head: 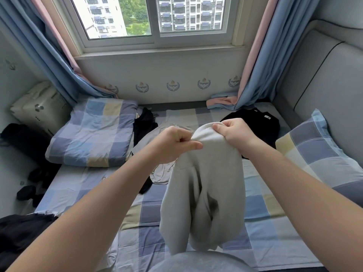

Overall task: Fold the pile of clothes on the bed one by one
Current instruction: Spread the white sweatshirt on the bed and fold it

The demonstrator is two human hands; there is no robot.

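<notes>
Grey garment (204, 183) is hanging in the air above the checked bed (261, 228), held up by its top edge between both hands. The left hand (172, 144) is pinching the cloth at the left of that edge, its fingers curling in and the thumb lying along the fabric. The right hand (233, 132) is gripping the edge just beside it, fingers curling tightly round a bunched fold. The two hands are sitting close together, and the fabric is drooping from them in long loose folds towards the near end of the bed. Behind and below the left hand, the rest of the pile (163, 173) is lying in the middle of the bed: a pale crumpled piece with dark cloth showing at its near and far edges. A black garment (257, 124) with a small white label is lying flat farther right, behind the right hand. A folded checked quilt (92, 132) is resting at the left side of the bed, and a matching pillow (318, 148) is leaning against the grey padded headboard (324, 85) on the right.
</notes>
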